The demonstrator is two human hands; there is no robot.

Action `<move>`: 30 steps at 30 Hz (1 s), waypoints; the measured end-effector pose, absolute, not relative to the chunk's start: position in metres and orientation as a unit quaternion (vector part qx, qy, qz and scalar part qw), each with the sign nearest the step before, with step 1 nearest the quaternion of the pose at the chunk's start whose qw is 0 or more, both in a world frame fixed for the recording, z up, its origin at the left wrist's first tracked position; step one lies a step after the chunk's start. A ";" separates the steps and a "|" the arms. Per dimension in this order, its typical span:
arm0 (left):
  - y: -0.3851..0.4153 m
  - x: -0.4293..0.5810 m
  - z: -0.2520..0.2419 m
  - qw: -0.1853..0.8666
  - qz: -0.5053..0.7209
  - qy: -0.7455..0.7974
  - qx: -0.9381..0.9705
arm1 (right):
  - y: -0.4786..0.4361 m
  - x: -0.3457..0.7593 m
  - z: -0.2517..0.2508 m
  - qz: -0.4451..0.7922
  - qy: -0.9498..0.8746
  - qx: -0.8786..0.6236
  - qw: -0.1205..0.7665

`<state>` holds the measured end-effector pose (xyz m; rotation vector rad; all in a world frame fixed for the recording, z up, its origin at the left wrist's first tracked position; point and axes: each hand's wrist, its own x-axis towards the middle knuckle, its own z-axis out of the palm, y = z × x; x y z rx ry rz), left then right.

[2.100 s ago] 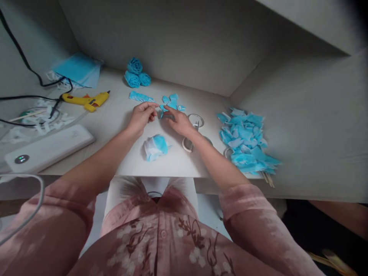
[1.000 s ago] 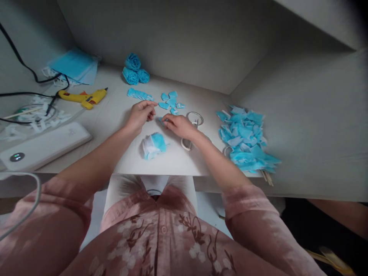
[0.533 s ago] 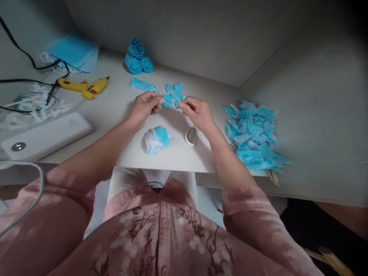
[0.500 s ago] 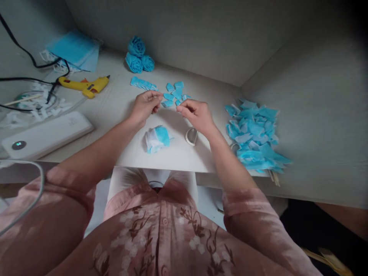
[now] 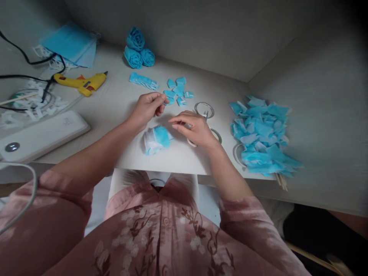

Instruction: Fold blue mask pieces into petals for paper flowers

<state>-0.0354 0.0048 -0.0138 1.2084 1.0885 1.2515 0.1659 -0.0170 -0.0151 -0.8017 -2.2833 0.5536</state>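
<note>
My left hand (image 5: pixel 149 106) is closed in a pinch beside the small cut blue pieces (image 5: pixel 178 90). Whatever sits between its fingertips, if anything, is too small to make out. With fingers stretched out and the thumb a little apart, my right hand (image 5: pixel 193 127) hovers over a pair of scissors (image 5: pixel 192 142), mostly hidden beneath it. A crumpled blue-and-white fabric bundle (image 5: pixel 161 137) lies on the table just below both hands. Behind my left hand is a pleated blue strip (image 5: pixel 143 81).
Three blue fabric roses (image 5: pixel 135 58) stand at the back. To the left are a yellow glue gun (image 5: pixel 83 82), blue face masks (image 5: pixel 71 44) and a white power bank (image 5: pixel 48 136). Tape rolls (image 5: pixel 211 106) and a heap of blue fabric pieces (image 5: pixel 260 132) lie to the right.
My right hand has drawn back from the blue pieces towards me, over the scissors, and its fingers have straightened. My left hand has barely moved. The view has shifted slightly.
</note>
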 end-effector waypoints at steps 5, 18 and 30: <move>0.002 -0.034 -0.013 0.518 0.508 0.451 0.519 | -0.022 0.163 -0.014 0.189 -0.892 -0.284 0.297; 0.005 -0.034 -0.025 0.530 0.483 0.464 0.521 | -0.021 0.183 -0.007 0.078 -0.873 -0.395 0.276; 0.002 -0.032 -0.024 0.539 0.480 0.450 0.526 | -0.086 0.218 -0.035 0.026 -0.724 -0.655 0.212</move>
